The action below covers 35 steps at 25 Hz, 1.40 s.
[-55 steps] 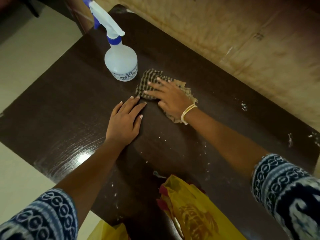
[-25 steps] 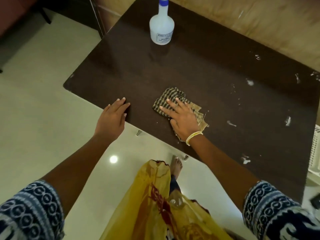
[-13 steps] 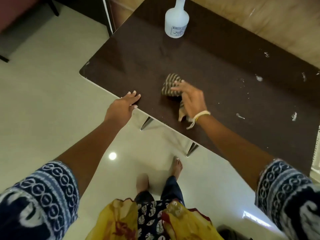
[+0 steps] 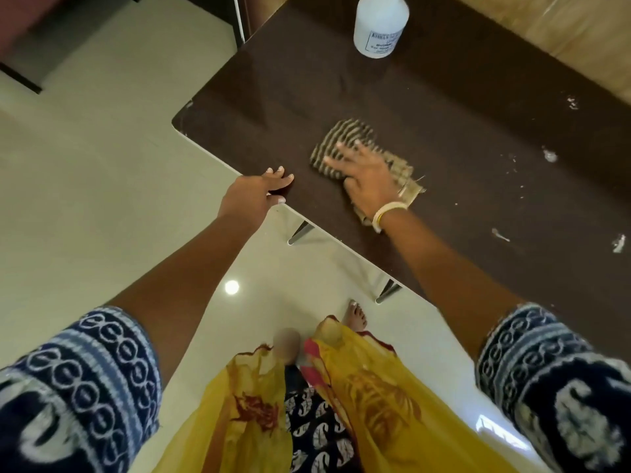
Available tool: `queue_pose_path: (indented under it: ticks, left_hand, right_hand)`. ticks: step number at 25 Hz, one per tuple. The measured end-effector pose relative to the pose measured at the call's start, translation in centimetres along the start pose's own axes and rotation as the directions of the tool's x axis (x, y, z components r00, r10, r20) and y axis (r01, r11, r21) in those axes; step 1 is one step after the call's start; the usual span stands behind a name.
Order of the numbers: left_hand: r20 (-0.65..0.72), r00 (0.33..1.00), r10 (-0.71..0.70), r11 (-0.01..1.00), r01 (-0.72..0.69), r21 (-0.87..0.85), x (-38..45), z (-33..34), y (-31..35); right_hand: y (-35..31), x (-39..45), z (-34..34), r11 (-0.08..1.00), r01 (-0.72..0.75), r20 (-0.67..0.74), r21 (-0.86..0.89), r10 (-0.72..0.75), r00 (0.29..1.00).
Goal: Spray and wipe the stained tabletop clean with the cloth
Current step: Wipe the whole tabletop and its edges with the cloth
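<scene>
A dark brown tabletop (image 4: 461,107) carries white stains (image 4: 549,155) on its right side. A striped, checked cloth (image 4: 345,138) lies flat near the table's front edge. My right hand (image 4: 367,175) presses down on the cloth with fingers spread; its motion blurs it. My left hand (image 4: 256,194) grips the front edge of the table, fingertips on top, to the left of the cloth. A white spray bottle (image 4: 380,27) stands at the far side of the table, its head cut off by the frame.
Pale glossy floor tiles (image 4: 102,186) lie left of and under the table. Two metal table legs (image 4: 300,233) show below the front edge. My yellow garment (image 4: 368,397) and a bare foot (image 4: 356,317) are below. A tan wall (image 4: 563,32) runs behind the table.
My right hand, which had lifted and bunched the cloth, now presses it flat again and slides it. My left hand has shifted from flat on the table to gripping its edge.
</scene>
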<state>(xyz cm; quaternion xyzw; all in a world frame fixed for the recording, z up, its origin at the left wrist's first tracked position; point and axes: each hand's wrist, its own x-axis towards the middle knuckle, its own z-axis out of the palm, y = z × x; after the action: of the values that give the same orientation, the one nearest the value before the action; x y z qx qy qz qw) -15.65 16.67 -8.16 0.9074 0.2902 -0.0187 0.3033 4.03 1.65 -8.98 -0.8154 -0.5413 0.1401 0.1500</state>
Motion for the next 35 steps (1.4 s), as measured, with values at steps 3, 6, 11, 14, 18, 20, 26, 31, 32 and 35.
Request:
queue_pose_path:
  ticks: [3, 6, 11, 14, 18, 20, 26, 31, 32, 35]
  left_hand:
    - [0.038, 0.999, -0.013, 1.000, 0.012, 0.028, -0.2, 0.1, 0.6]
    - [0.086, 0.996, -0.038, 0.980, 0.021, 0.197, -0.6, 0.5, 1.5]
    - [-0.032, 0.999, -0.043, 0.978, 0.049, 0.205, -2.2, 1.2, 5.6]
    - [-0.025, 0.996, 0.087, 0.992, -0.084, 0.092, -2.3, 2.6, 9.4]
    - [0.013, 0.987, 0.157, 0.985, -0.158, 0.067, -0.5, 4.0, 14.4]
    - [0.022, 0.982, 0.190, 0.979, -0.191, 0.067, 0.9, 4.4, 16.4]
    - [0.004, 0.960, 0.280, 0.957, -0.279, 0.077, 8.2, 6.9, 22.6]
    - [-0.026, 0.945, 0.327, 0.936, -0.320, 0.147, 16.3, 9.9, 27.8]
    - [-0.030, 0.944, 0.329, 0.933, -0.320, 0.168, 17.9, 10.4, 28.7]
    - [-0.039, 0.949, 0.312, 0.927, -0.295, 0.233, 21.7, 11.6, 30.2]
  right_hand:
    - [-3.7, -5.7, 2.9, 0.982, 0.159, 0.017, 0.101, -0.161, 0.987]
    - [-3.6, -11.1, 3.0, 0.957, 0.121, -0.059, 0.265, -0.109, 0.992]
    - [-1.9, -17.9, 0.9, 0.735, -0.274, -0.036, 0.620, 0.375, 0.926]
    - [0.3, -16.2, -1.7, 0.342, -0.264, -0.018, 0.902, 0.641, 0.768]
    - [5.0, -14.3, -5.9, -0.059, -0.045, 0.073, 0.997, 0.856, 0.512]
    - [7.5, -13.7, -7.6, -0.146, 0.052, 0.104, 0.988, 0.874, 0.475]
    - [15.6, -11.4, -12.4, -0.189, 0.110, 0.125, 0.976, 0.895, 0.428]
    - [24.5, -9.3, -18.6, 0.111, 0.049, -0.121, 0.993, 0.942, 0.313]
    - [26.6, -9.0, -19.7, 0.224, 0.029, -0.223, 0.974, 0.933, 0.282]
    - [32.6, -8.6, -21.0, 0.563, -0.228, -0.487, 0.794, 0.814, 0.316]
